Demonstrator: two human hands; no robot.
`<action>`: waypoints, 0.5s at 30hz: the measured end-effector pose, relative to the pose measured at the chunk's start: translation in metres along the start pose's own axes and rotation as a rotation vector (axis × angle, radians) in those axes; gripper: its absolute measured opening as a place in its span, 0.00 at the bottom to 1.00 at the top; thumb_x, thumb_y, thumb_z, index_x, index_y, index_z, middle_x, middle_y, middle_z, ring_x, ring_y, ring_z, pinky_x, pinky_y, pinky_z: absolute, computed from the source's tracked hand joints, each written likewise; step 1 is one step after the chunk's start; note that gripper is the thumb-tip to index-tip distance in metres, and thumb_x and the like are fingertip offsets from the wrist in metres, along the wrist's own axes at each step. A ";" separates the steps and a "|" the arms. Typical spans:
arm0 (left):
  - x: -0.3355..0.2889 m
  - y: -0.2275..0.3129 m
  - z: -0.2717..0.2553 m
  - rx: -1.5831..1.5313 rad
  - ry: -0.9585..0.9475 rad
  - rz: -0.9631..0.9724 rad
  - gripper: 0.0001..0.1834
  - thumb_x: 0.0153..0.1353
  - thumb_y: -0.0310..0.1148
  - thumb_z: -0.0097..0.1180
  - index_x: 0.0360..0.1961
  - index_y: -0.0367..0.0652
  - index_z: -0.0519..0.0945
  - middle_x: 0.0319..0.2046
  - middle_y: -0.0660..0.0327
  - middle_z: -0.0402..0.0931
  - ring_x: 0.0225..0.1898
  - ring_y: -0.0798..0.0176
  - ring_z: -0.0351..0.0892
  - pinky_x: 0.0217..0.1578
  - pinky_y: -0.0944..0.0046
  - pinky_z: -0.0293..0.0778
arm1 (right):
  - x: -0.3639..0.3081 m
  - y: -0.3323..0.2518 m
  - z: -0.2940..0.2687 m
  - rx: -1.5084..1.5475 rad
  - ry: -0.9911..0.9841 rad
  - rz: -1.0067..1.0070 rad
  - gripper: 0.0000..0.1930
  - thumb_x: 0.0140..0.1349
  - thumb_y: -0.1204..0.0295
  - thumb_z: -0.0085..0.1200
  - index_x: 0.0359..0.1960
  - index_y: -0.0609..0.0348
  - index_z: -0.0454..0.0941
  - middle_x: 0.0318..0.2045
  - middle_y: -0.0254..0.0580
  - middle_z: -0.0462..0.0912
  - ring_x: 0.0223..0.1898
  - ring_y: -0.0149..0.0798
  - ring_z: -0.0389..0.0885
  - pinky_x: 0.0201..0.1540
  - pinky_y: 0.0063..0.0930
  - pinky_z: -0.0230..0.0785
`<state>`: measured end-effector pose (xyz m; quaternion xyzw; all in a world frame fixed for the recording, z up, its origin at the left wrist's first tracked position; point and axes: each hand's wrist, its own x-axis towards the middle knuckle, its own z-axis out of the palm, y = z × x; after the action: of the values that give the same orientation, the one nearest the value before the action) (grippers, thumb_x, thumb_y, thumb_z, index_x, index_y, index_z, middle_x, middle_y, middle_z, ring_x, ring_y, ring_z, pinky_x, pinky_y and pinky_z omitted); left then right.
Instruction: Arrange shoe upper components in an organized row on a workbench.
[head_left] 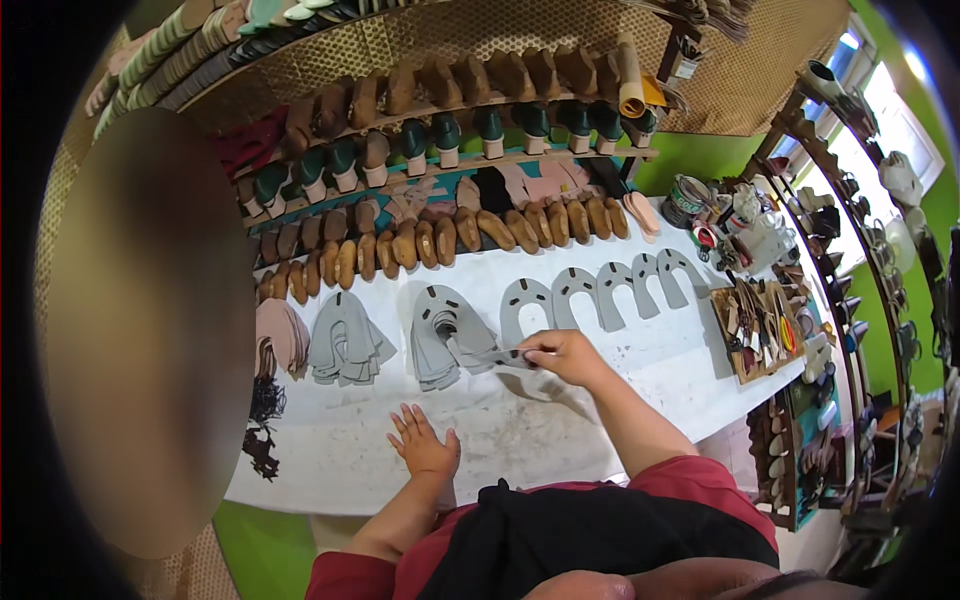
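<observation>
My right hand [563,357] is closed in a pinch over the white table [500,440]. Between its fingertips is the edge of a grey U-shaped shoe upper piece [507,356], which reaches toward a fanned stack of grey pieces [435,345] with small dark patches on top. My left hand [425,445] lies flat on the table nearer to me, fingers spread, holding nothing. Right of the stack, several single grey U-shaped pieces [573,297] lie in an overlapping row. Another grey stack [343,340] rests farther left, beside a pink stack [281,335].
Rows of brown shoe lasts [445,238] line the table's back, with green-topped lasts [489,122] on a rack above. At right are a wooden tool tray [757,330], a tin can [685,200] and loaded shelves. Black scraps [262,425] lie at the left edge. A blurred patch hides the far left.
</observation>
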<state>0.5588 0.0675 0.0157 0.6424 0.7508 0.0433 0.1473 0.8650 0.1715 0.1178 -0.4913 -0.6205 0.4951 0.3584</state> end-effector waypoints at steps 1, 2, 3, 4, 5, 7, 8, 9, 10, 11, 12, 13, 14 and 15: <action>-0.001 -0.001 0.000 0.000 -0.002 0.001 0.50 0.57 0.49 0.55 0.75 0.35 0.49 0.77 0.47 0.38 0.78 0.42 0.30 0.71 0.33 0.28 | -0.008 0.001 -0.010 0.115 -0.020 0.118 0.09 0.65 0.75 0.59 0.46 0.60 0.84 0.35 0.34 0.87 0.33 0.26 0.81 0.38 0.23 0.74; -0.001 -0.002 0.000 0.002 -0.002 -0.006 0.50 0.57 0.49 0.55 0.75 0.35 0.49 0.77 0.47 0.38 0.78 0.42 0.30 0.72 0.34 0.28 | -0.012 -0.003 -0.019 0.106 -0.019 0.119 0.09 0.65 0.75 0.59 0.45 0.63 0.84 0.33 0.32 0.85 0.33 0.24 0.79 0.36 0.22 0.73; -0.001 0.001 0.000 0.002 -0.003 -0.002 0.50 0.57 0.48 0.55 0.75 0.35 0.49 0.77 0.47 0.38 0.78 0.42 0.30 0.72 0.34 0.28 | -0.014 0.014 -0.034 0.125 -0.003 0.170 0.09 0.64 0.76 0.60 0.45 0.63 0.84 0.33 0.32 0.85 0.33 0.24 0.79 0.37 0.22 0.73; -0.001 0.002 -0.001 0.002 -0.006 0.003 0.50 0.57 0.48 0.55 0.75 0.35 0.49 0.77 0.47 0.38 0.78 0.42 0.30 0.72 0.34 0.28 | -0.012 0.032 -0.046 0.144 0.010 0.221 0.09 0.64 0.76 0.60 0.45 0.63 0.84 0.33 0.33 0.85 0.32 0.24 0.78 0.37 0.22 0.73; -0.002 0.001 -0.002 0.013 -0.010 -0.013 0.50 0.57 0.48 0.55 0.75 0.35 0.49 0.77 0.47 0.39 0.78 0.42 0.30 0.72 0.34 0.28 | -0.005 0.041 -0.053 0.029 0.051 0.280 0.11 0.61 0.76 0.60 0.45 0.63 0.84 0.32 0.37 0.86 0.32 0.26 0.81 0.37 0.23 0.74; -0.001 0.003 -0.003 0.021 -0.010 -0.008 0.50 0.57 0.48 0.55 0.75 0.36 0.48 0.77 0.47 0.39 0.78 0.42 0.30 0.72 0.34 0.28 | 0.007 0.056 -0.071 -0.126 0.106 0.386 0.12 0.59 0.75 0.61 0.44 0.62 0.84 0.32 0.40 0.86 0.32 0.29 0.82 0.37 0.25 0.75; 0.000 0.004 -0.003 0.027 -0.013 -0.016 0.50 0.57 0.48 0.55 0.75 0.36 0.48 0.77 0.47 0.39 0.78 0.42 0.30 0.72 0.33 0.28 | 0.013 0.069 -0.077 -0.281 0.149 0.493 0.12 0.58 0.74 0.61 0.44 0.61 0.85 0.31 0.42 0.87 0.32 0.33 0.84 0.38 0.27 0.75; 0.001 0.004 -0.002 0.032 -0.016 -0.023 0.51 0.57 0.48 0.55 0.75 0.36 0.48 0.77 0.47 0.39 0.78 0.42 0.30 0.71 0.33 0.29 | 0.019 0.086 -0.080 -0.280 0.151 0.493 0.12 0.58 0.74 0.61 0.44 0.61 0.85 0.31 0.42 0.87 0.32 0.33 0.84 0.38 0.27 0.75; 0.002 0.005 -0.001 0.033 -0.016 -0.017 0.51 0.57 0.48 0.55 0.75 0.36 0.48 0.77 0.47 0.39 0.78 0.42 0.30 0.71 0.33 0.29 | 0.024 0.106 -0.085 -0.369 0.195 0.425 0.13 0.57 0.71 0.61 0.43 0.61 0.85 0.30 0.43 0.86 0.31 0.35 0.83 0.38 0.29 0.74; 0.003 0.005 0.000 0.036 -0.017 -0.011 0.51 0.57 0.48 0.55 0.75 0.36 0.48 0.77 0.48 0.39 0.78 0.42 0.31 0.71 0.33 0.29 | 0.029 0.122 -0.088 -0.458 0.236 0.357 0.14 0.56 0.69 0.62 0.43 0.60 0.85 0.28 0.44 0.86 0.31 0.37 0.83 0.38 0.32 0.74; 0.003 0.004 0.001 0.040 -0.019 -0.009 0.51 0.57 0.49 0.55 0.75 0.37 0.48 0.77 0.48 0.39 0.78 0.42 0.31 0.71 0.33 0.29 | 0.033 0.130 -0.088 -0.456 0.236 0.358 0.14 0.56 0.69 0.62 0.43 0.60 0.85 0.28 0.44 0.86 0.31 0.37 0.83 0.38 0.32 0.74; 0.003 0.005 0.002 0.042 -0.020 -0.007 0.51 0.57 0.49 0.55 0.75 0.37 0.48 0.77 0.48 0.39 0.78 0.42 0.31 0.71 0.33 0.29 | 0.038 0.137 -0.088 -0.402 0.255 0.324 0.13 0.56 0.70 0.62 0.42 0.60 0.85 0.29 0.45 0.86 0.31 0.38 0.83 0.38 0.32 0.74; 0.002 0.004 0.002 0.037 -0.016 -0.010 0.51 0.57 0.48 0.55 0.75 0.37 0.48 0.77 0.48 0.39 0.78 0.42 0.31 0.71 0.33 0.29 | 0.043 0.140 -0.084 -0.347 0.268 0.288 0.12 0.56 0.70 0.62 0.42 0.60 0.85 0.29 0.45 0.86 0.31 0.40 0.83 0.38 0.32 0.74; 0.002 0.004 0.002 0.031 -0.012 -0.010 0.51 0.57 0.48 0.55 0.75 0.37 0.48 0.77 0.48 0.39 0.78 0.41 0.31 0.71 0.33 0.29 | 0.045 0.143 -0.080 -0.344 0.267 0.288 0.12 0.56 0.70 0.62 0.42 0.60 0.85 0.29 0.45 0.86 0.31 0.40 0.83 0.38 0.32 0.74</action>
<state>0.5632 0.0699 0.0148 0.6411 0.7537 0.0272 0.1420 0.9647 0.2398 -0.0023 -0.6893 -0.5664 0.3589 0.2742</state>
